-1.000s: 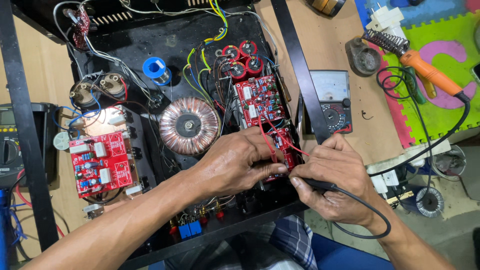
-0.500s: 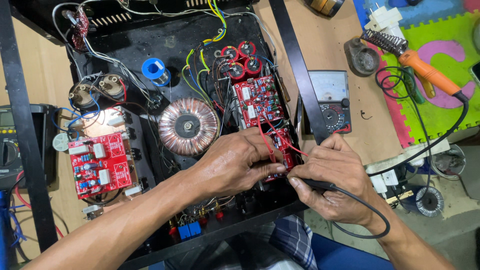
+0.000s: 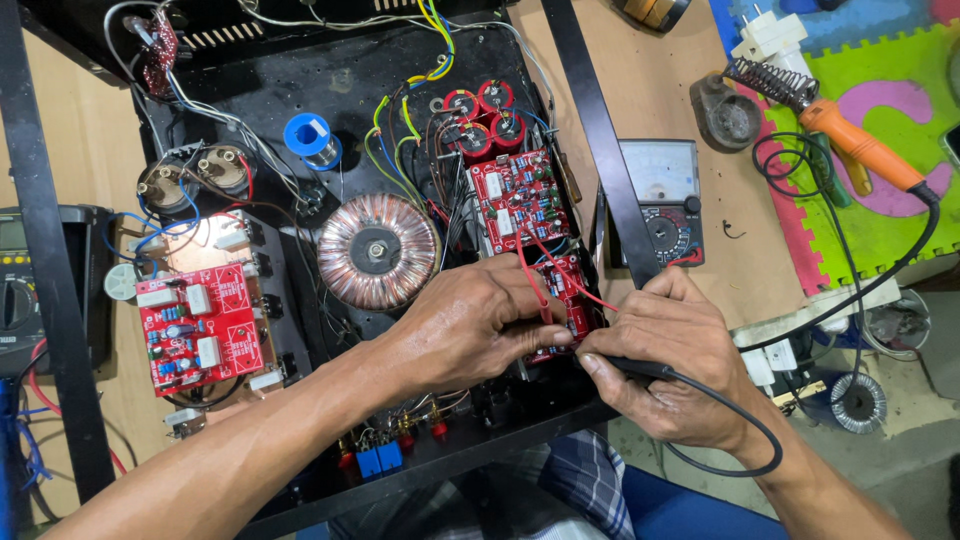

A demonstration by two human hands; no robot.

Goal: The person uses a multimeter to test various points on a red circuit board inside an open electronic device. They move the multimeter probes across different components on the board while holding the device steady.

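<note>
An open black amplifier chassis [image 3: 330, 90] lies on the wooden bench. My left hand [image 3: 470, 325] rests inside it, its fingers pinching a red wire [image 3: 532, 275] over a small red circuit board [image 3: 570, 290]. My right hand [image 3: 680, 355] is just to the right, gripping a black probe [image 3: 640, 368] whose black cable [image 3: 740, 445] loops away below the wrist. The probe's tip, hidden between the two hands, points at the same board. Another red board [image 3: 515, 200] sits above it, below several red capacitors [image 3: 485, 120].
A copper toroidal transformer [image 3: 377, 250] fills the chassis middle, a red board [image 3: 200, 330] sits at left, a blue solder spool [image 3: 312, 138] behind. An analog multimeter [image 3: 665, 200] lies right of the chassis. An orange soldering iron [image 3: 850, 145] rests on coloured foam mats.
</note>
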